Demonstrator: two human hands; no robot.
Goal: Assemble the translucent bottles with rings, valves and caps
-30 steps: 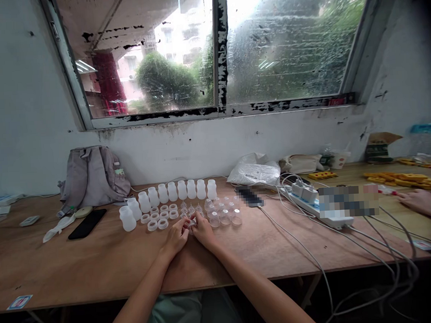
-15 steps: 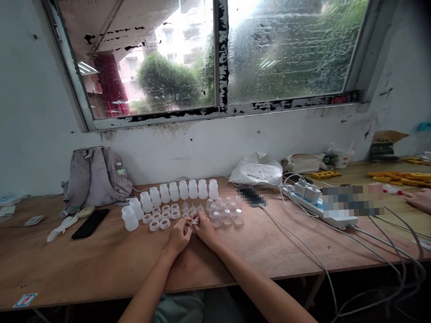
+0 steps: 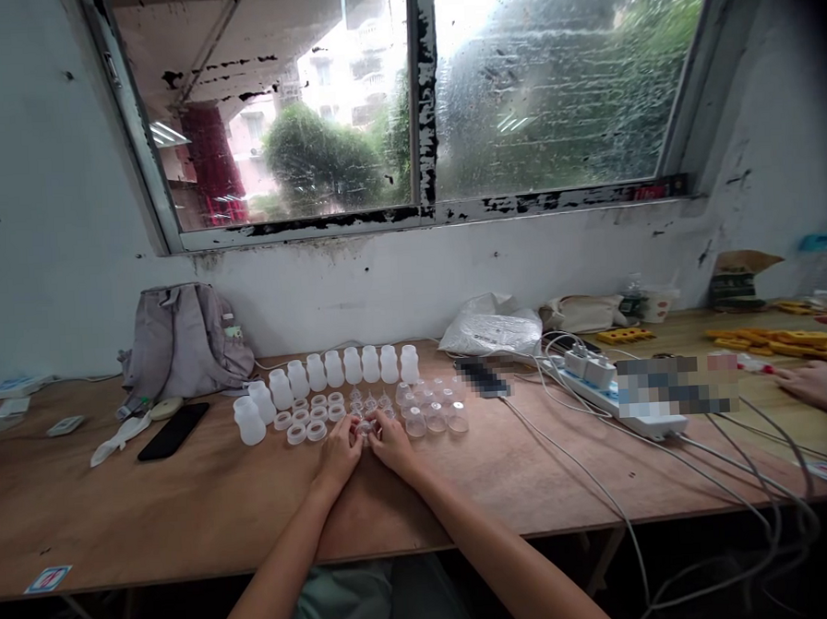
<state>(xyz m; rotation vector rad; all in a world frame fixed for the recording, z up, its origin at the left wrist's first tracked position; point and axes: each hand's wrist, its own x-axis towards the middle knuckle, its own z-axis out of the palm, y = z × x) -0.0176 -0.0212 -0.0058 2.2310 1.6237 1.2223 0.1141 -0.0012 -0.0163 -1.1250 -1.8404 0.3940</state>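
Observation:
My left hand [image 3: 341, 447] and my right hand [image 3: 391, 440] meet just above the table's front middle. Their fingers pinch a small translucent bottle ring [image 3: 365, 429] from both sides. Whether a nipple sits inside it is too small to tell. Behind my fingers stand several clear silicone nipples [image 3: 370, 401], partly hidden. Screw rings [image 3: 315, 430] lie in rows to the left of my left hand. Clear dome caps [image 3: 435, 417] stand in rows right of my right hand. White baby bottles [image 3: 351, 364] without tops form a curved line at the back and left.
A black phone [image 3: 174, 431] and a grey backpack [image 3: 180, 345] are on the left. To the right lie another phone [image 3: 483, 377], a plastic bag [image 3: 490, 327] and a power strip [image 3: 619, 396] with trailing cables. Another person's hand [image 3: 816, 387] rests at far right, near yellow parts [image 3: 779, 339].
The ring between my fingers has been tilted and shifted slightly left and down. My right hand moved slightly left with it. Another person's second hand has appeared at the far right edge.

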